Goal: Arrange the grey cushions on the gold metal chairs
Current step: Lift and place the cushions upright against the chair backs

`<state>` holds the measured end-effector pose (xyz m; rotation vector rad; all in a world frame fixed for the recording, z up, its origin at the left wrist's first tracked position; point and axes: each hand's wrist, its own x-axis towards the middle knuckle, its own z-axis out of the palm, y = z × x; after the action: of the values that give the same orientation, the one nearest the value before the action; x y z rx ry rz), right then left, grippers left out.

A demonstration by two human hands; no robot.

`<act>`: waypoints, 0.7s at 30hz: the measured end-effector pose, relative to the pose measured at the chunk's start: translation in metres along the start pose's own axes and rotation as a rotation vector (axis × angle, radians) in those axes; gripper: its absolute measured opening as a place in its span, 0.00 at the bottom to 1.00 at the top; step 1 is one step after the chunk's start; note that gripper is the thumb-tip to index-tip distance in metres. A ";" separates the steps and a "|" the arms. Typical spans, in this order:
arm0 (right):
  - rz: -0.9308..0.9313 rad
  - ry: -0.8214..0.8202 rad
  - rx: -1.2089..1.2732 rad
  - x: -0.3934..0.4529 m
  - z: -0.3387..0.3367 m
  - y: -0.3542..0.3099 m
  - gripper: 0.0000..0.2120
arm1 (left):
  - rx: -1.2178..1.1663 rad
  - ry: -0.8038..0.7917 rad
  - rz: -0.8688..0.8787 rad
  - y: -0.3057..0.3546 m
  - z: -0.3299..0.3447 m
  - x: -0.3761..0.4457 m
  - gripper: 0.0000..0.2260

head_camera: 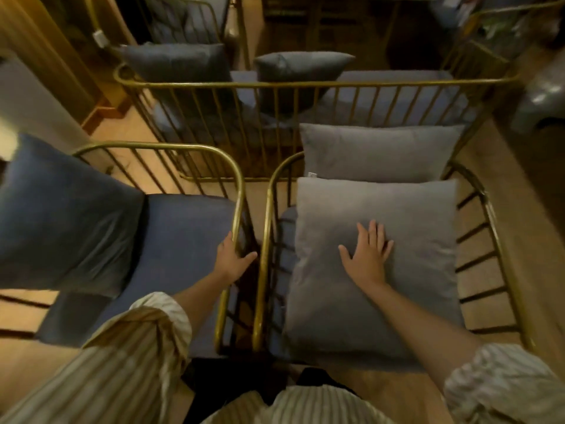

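Two gold metal chairs stand side by side below me. On the right chair (501, 240) a large grey cushion (406, 221) lies flat on the seat, and a second grey cushion (379, 151) leans behind it against the backrest. My right hand (367, 255) rests flat on the near cushion, fingers spread. My left hand (232, 258) is wrapped around the gold side rail of the left chair (195, 148). That chair has a dark seat pad (180, 237), and a darker grey cushion (61, 215) sits at its left end.
Beyond stands a wide gold bench (305, 84) with two dark cushions (180, 61) (301, 67) propped on it. Another gold chair (195, 13) is further back. Wooden floor shows between the frames, and a narrow gap separates the two near chairs.
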<state>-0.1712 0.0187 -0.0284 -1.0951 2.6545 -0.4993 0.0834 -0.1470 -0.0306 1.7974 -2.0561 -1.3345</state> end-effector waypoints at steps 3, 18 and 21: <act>-0.081 -0.073 0.045 0.004 0.015 -0.064 0.35 | -0.045 0.072 0.008 -0.034 -0.067 0.004 0.40; 0.023 -0.523 0.486 -0.043 0.182 -0.407 0.44 | 0.132 0.397 -0.096 -0.256 -0.393 0.076 0.38; 0.100 -0.603 0.493 -0.054 0.218 -0.452 0.45 | 0.220 0.355 -0.067 -0.287 -0.432 0.104 0.39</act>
<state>0.2269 -0.2918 -0.0467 -0.7934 1.9129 -0.6356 0.5223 -0.4408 -0.0012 2.0305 -2.0210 -0.7511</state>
